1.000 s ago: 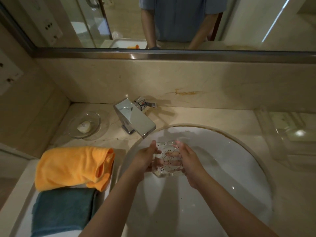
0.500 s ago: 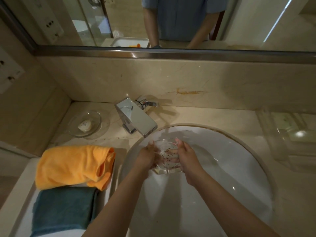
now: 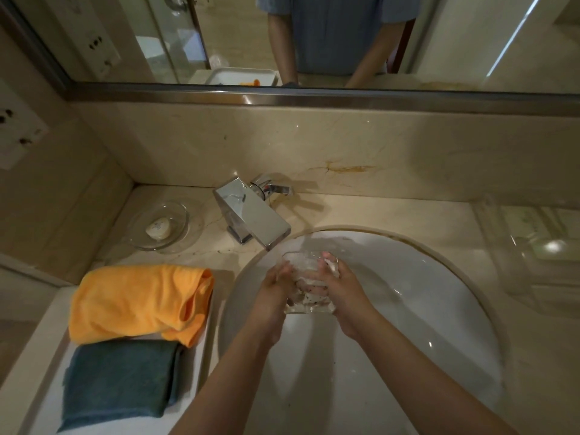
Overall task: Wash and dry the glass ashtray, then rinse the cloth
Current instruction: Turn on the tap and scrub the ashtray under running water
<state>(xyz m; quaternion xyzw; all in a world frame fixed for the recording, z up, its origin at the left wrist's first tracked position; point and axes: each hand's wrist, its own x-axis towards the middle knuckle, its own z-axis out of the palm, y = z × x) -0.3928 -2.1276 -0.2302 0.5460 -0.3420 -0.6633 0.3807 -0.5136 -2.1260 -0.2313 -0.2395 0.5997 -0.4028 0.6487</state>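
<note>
1. Glass ashtray held over the white sink basin, just near of the chrome tap spout, tilted, dark specks showing through its lower part.
2. Left hand gripping the ashtray's left side, fingers curled underneath and visible through the glass.
3. Right hand gripping the right side, thumb laid over the far rim, fingers wrapped behind.
4. Whitish water or foam blurred across the ashtray's far half; running stream impossible to make out for certain.
5. Orange cloth bunched on a white tray left of the basin, well apart from both hands.
6. Teal cloth folded on the same tray, near of the orange one and touching it.
7. Clear soap dish holding a pale soap at far left, beside the tap.
8. Clear tray on the counter at right.
</note>
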